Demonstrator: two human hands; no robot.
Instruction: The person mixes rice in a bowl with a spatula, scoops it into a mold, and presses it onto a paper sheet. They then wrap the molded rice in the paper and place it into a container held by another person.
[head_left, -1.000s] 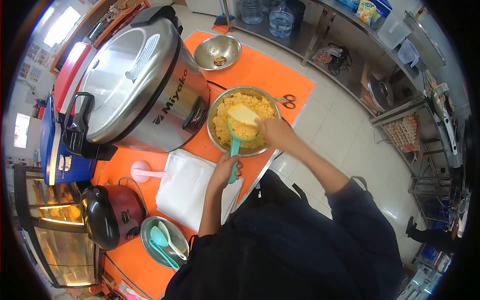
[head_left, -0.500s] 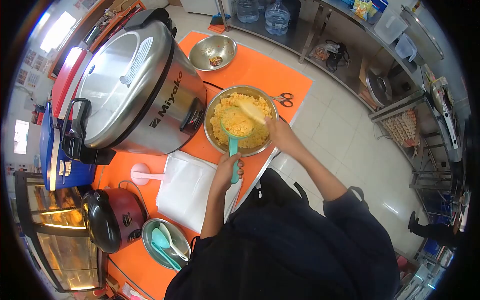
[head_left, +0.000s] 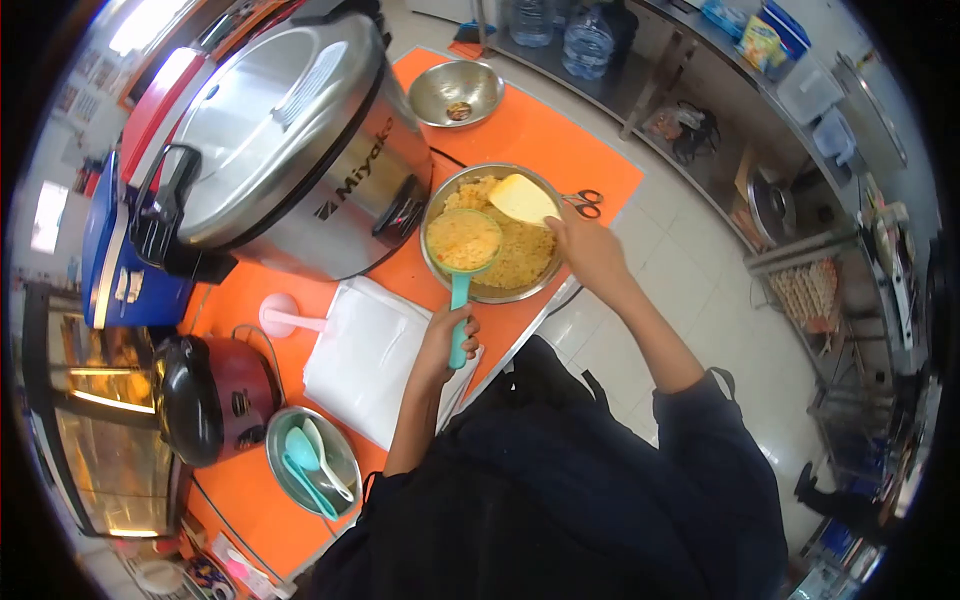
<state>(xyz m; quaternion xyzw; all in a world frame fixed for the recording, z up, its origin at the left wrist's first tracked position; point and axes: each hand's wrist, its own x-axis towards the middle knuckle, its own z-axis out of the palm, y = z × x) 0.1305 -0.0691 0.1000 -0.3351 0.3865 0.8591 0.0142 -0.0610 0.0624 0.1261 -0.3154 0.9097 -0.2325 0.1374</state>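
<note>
My left hand point(head_left: 443, 342) is closed round the teal handle of a ladle-like rice scoop point(head_left: 460, 315), its round cup filled with yellow rice point(head_left: 464, 238). The cup is over the left side of a steel bowl point(head_left: 432, 265) that holds more yellow rice. In my right hand point(head_left: 590, 255) is a pale yellow rice paddle point(head_left: 524, 200), its broad blade tilted over the bowl's far right side. Black-handled scissors point(head_left: 584, 204) lie just beyond the bowl's right rim.
A large Miyako rice cooker point(head_left: 300, 170) stands left of the bowl on the orange table point(head_left: 590, 150). White paper sheets point(head_left: 360, 355), a pink scoop point(head_left: 283, 315), a small red cooker point(head_left: 225, 395) and a bowl of utensils point(head_left: 345, 465) are nearer. Another steel bowl point(head_left: 480, 85) sits at the back.
The scoop has lifted slightly toward the bowl's left side, its cup now level with rice. The paddle has moved off the cup to the right, its blade turned to show its face.
</note>
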